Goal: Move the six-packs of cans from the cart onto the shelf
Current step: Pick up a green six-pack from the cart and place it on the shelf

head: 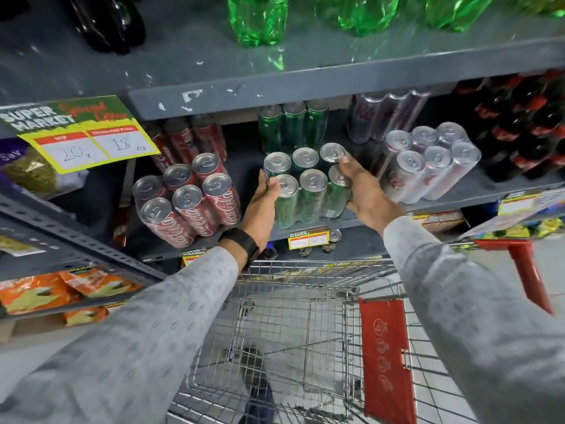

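Green cans, six of them bound in clear wrap, form the six-pack (305, 188) that is gripped between both hands at the front edge of the grey shelf (305, 81). The pack is tilted, its silver tops turned toward the viewer, and its base appears to rest at the shelf's near lip, though contact cannot be confirmed.

The left hand (263, 203) is pressed against the pack's left side, palm turned inward, with the fingers curled around the near-left can. A dark watch (241, 243) is worn on that wrist, and the arm is stretched forward from the lower left in a grey patterned sleeve (137, 332).

The right hand (367, 197) is clamped on the pack's right side, the thumb laid over the top of the far-right can and the fingers wrapped round the wall below. That arm is extended from the lower right, likewise sleeved in grey.

A red six-pack (186, 200) is seen just left of the green one, and a silver six-pack (431, 163) just to the right; both lie tilted on the same shelf. More green cans stand behind the held pack. Green bottles (260, 19) are placed on the shelf above.

The wire cart (293, 332) is positioned below the arms, near the viewer, with a red flap (388, 359) at its right.
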{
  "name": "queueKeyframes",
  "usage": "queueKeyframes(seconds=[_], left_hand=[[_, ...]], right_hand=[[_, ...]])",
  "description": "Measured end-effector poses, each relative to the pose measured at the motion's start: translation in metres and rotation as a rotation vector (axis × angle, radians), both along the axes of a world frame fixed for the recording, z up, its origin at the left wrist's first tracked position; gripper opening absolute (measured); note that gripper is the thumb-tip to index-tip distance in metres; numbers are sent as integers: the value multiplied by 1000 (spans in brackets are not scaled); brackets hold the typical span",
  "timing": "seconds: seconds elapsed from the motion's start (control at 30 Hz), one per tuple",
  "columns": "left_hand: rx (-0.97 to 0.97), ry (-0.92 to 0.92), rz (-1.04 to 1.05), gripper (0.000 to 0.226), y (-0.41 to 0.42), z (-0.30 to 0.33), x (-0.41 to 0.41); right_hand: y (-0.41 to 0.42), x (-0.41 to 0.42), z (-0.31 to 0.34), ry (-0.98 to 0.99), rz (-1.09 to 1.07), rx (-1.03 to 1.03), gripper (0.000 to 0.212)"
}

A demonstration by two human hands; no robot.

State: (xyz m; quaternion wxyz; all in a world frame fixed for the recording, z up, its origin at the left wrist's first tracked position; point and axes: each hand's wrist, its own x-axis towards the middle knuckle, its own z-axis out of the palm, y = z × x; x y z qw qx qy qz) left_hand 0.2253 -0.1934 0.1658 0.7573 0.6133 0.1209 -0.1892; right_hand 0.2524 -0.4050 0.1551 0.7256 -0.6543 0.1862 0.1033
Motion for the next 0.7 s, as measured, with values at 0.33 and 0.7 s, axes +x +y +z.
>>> queueKeyframes(seconds=[0.33,0.7], left_hand=[[52,17,-38,64,3,5,3],[68,4,-53,67,3,-2,3]], right_hand=[[6,-7,0,-37,-65,-72,27],[7,-8,3,-19,-110,-72,42]])
